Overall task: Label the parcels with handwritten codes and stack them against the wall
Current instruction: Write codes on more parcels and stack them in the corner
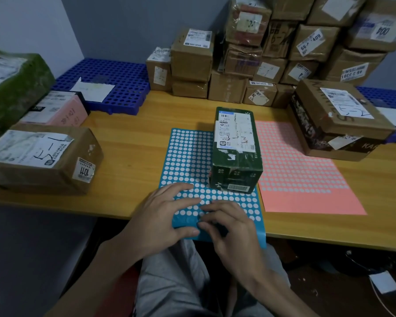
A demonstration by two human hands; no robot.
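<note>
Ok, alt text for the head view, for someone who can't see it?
The left hand presses a blue sticker sheet on the table; right hand picks at it with curled fingertips. A green parcel stands on the sheet, cardboard parcels stacked behind.

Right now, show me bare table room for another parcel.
Bare wood lies between the brown parcel and the blue sticker sheet, and in a strip behind the green box, before the stacked boxes. Crowded: left edge, right rear.
</note>
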